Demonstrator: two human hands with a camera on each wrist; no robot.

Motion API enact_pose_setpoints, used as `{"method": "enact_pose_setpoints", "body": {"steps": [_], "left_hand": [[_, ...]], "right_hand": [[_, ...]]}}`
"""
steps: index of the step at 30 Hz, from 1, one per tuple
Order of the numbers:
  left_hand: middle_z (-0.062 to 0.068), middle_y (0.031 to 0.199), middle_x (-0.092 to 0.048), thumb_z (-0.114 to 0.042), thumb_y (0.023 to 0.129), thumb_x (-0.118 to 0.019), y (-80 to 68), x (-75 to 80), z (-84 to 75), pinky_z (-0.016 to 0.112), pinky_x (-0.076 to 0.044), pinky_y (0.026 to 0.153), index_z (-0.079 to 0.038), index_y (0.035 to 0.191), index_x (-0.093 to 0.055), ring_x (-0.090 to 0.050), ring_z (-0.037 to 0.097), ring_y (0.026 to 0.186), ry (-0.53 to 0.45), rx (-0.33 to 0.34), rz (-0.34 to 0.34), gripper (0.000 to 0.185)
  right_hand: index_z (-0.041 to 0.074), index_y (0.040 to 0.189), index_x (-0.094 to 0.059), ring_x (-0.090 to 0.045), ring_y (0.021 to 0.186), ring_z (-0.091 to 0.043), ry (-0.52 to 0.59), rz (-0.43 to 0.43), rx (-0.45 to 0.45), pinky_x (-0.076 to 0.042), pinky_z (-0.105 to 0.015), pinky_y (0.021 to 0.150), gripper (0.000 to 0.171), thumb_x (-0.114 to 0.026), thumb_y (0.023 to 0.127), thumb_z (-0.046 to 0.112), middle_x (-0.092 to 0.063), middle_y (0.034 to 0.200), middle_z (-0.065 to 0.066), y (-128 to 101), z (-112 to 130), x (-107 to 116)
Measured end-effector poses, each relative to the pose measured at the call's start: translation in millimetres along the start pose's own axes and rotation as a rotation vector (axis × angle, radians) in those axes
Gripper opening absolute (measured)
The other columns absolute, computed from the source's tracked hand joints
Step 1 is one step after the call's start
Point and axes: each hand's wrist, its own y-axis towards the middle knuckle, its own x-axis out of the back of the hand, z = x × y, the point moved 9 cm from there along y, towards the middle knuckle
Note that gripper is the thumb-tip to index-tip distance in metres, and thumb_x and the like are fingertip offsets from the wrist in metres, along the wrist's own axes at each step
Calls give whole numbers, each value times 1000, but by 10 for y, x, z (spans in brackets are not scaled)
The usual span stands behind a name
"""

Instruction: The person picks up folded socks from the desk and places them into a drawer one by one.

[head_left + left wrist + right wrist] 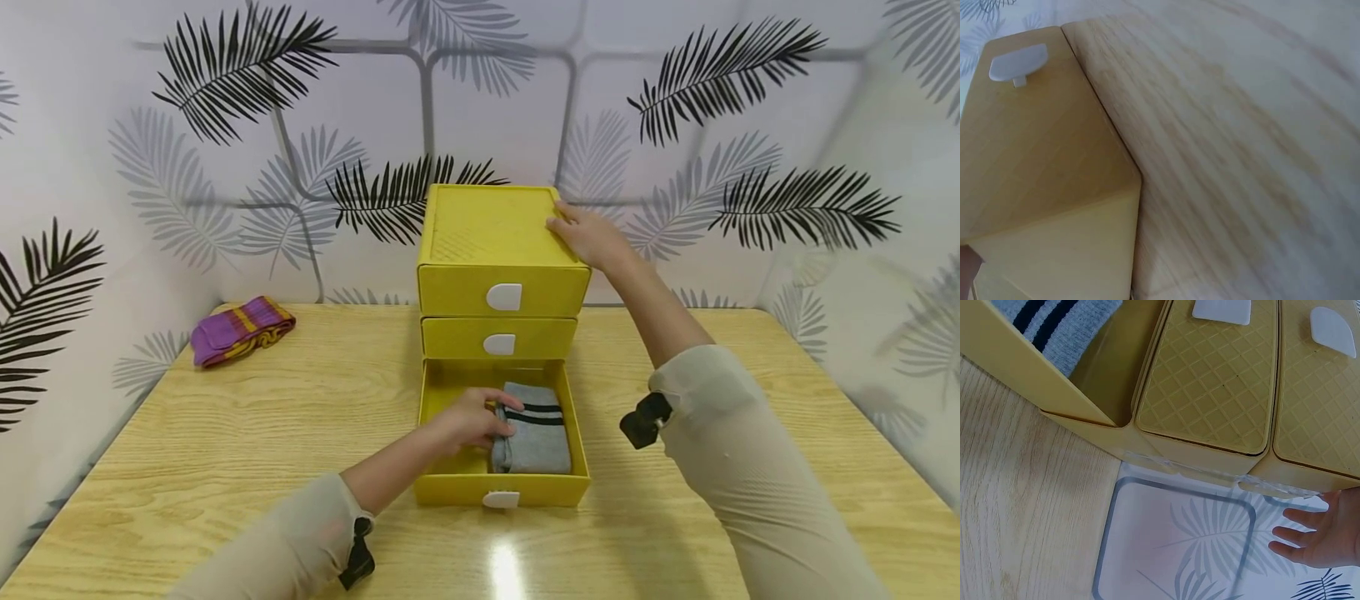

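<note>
A yellow three-drawer cabinet (491, 225) stands on the table, its bottom drawer (510, 492) pulled out. Folded grey socks (536, 446) with two black stripes lie in the right part of that drawer. My left hand (472, 421) reaches inside and grips their left edge, index finger over the top. Its lower fingers are partly hidden. In the left wrist view only a sliver of the hand shows at the lower left corner. My right hand (596, 237) rests on the cabinet's top right edge, thumb on top. The right wrist view shows its fingers (1297, 537) straight and spread beside the cabinet.
Folded purple and yellow socks (240, 331) lie at the table's back left. The upper drawer (457, 293) and middle drawer (457, 340) are closed, each with a white tab handle. A leaf-patterned curtain (495, 100) hangs right behind the cabinet.
</note>
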Motion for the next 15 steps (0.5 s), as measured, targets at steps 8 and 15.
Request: {"method": "enact_pose_setpoints", "body": {"steps": [8,15], "left_hand": [[9,76,-52,10,83,-61,-55,4,-68,25,-46,51,0,110,-62,-48,14,55,98,-24,-27,30],[16,94,-54,11,85,-56,-145,153,-102,36,-53,65,3,120,-56,-57,24,77,54,-45,3,36]], "right_hand": [[9,148,-16,-13,133,-38,0,-2,7,-10,-48,107,56,-27,100,37,-18,147,-20,-6,24,11],[8,147,-17,-14,133,-38,7,-7,13,-11,-48,107,56,-28,100,36,-19,147,-20,-13,37,6]]}}
